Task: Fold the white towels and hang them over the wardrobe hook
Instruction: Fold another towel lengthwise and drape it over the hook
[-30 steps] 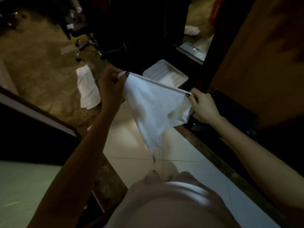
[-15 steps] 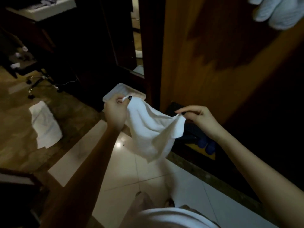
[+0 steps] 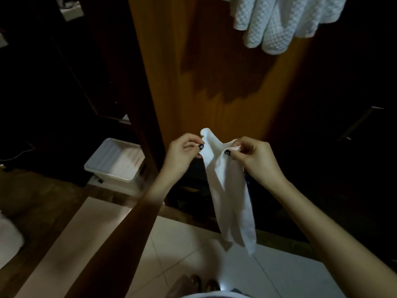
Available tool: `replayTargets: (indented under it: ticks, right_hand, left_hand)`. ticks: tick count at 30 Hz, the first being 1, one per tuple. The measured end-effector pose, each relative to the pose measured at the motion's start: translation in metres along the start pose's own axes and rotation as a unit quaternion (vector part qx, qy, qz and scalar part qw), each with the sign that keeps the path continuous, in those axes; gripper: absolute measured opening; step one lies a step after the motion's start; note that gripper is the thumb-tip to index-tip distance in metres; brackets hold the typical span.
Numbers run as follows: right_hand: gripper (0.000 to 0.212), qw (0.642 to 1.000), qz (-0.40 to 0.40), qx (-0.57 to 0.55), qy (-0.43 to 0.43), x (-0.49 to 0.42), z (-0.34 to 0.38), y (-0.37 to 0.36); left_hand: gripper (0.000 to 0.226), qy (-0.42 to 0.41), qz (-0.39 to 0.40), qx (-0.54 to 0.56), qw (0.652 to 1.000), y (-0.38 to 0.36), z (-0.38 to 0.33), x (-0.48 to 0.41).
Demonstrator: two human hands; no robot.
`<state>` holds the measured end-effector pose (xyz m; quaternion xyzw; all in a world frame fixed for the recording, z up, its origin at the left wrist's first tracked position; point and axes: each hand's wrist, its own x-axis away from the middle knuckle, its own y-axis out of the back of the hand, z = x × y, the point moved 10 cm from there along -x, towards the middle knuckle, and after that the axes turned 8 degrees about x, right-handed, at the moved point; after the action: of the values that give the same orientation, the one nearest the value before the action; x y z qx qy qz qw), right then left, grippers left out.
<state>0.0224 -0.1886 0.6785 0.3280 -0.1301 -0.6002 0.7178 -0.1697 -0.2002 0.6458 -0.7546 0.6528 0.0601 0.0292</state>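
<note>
Head, towel [image 3: 231, 201] below left hand [image 3: 182, 153], right hand [image 3: 253, 160]

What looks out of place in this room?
A blurred white heap lies on the floor at far left, apart from the tub. Otherwise nothing: the left hand and right hand pinch a towel by its top, and other towels hang above.

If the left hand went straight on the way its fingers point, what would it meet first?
Likely the right hand: the left hand points across the white towel that both pinch. Depth is unclear.
</note>
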Motion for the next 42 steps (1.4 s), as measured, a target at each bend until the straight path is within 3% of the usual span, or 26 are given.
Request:
replayTargets:
  ticks: [7,11,16,21,27,31,36,42]
  right_hand:
    - [0.017,0.998,-0.019,-0.056,-0.031,-0.003,-0.014,0.017]
    - [0.011,0.994,-0.022,-0.098,-0.034,-0.007,-0.016,0.021]
    - [0.012,0.992,-0.036,-0.113,-0.045,-0.013,-0.019,0.022]
    - [0.014,0.989,-0.063,-0.118,-0.064,-0.017,-0.022,0.027]
    - [0.014,0.991,-0.059,-0.109,-0.056,-0.02,-0.013,0.032]
    - [0.014,0.996,-0.035,-0.055,-0.058,-0.02,-0.013,0.042]
    - [0.023,0.981,0.052,0.184,-0.038,-0.016,-0.015,0.056]
    - [0.018,0.974,0.085,0.207,-0.029,-0.004,-0.021,0.089]
  left_hand:
    - [0.015,0.021,0.084,0.049,0.995,-0.042,-0.005,-0.007]
    - [0.022,0.013,0.12,0.041,0.992,-0.06,-0.007,-0.008]
    - [0.023,-0.079,0.113,-0.031,0.99,-0.069,-0.019,-0.015]
    - [0.022,-0.076,0.111,-0.04,0.99,-0.071,-0.019,-0.025]
    - [0.012,-0.139,0.095,-0.087,0.982,-0.074,-0.039,-0.028]
    - [0.015,-0.117,0.116,-0.066,0.984,-0.066,-0.04,-0.037]
    - [0.022,-0.094,0.131,0.015,0.987,-0.063,-0.052,-0.055]
    - [0.021,-0.138,0.162,0.037,0.976,-0.06,-0.088,-0.085]
